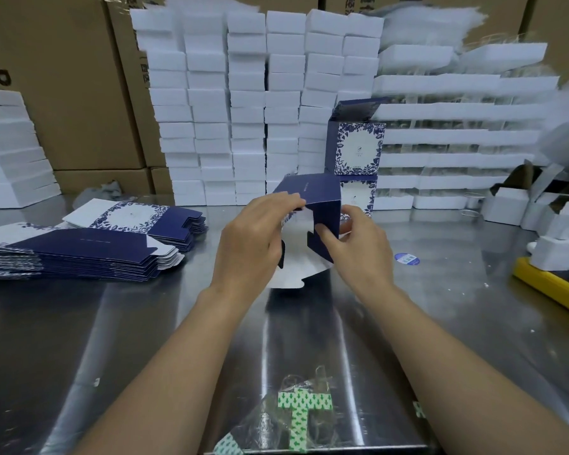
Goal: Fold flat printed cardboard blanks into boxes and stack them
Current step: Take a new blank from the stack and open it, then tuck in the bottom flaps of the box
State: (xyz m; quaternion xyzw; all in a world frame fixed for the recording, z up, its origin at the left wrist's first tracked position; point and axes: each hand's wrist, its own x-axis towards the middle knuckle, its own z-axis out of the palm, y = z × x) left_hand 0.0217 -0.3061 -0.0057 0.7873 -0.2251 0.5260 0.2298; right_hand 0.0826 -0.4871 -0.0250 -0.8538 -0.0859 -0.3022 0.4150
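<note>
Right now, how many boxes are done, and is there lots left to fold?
Done: two finished boxes stand stacked behind the hands. In hand: the left hand and right hand grip a dark blue box, its near flaps not yet tucked in. Left: two piles of flat cards lie on the left of the table, so probably lots more to fold.

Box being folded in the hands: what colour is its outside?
The box is navy blue outside, white inside; head view.
</note>
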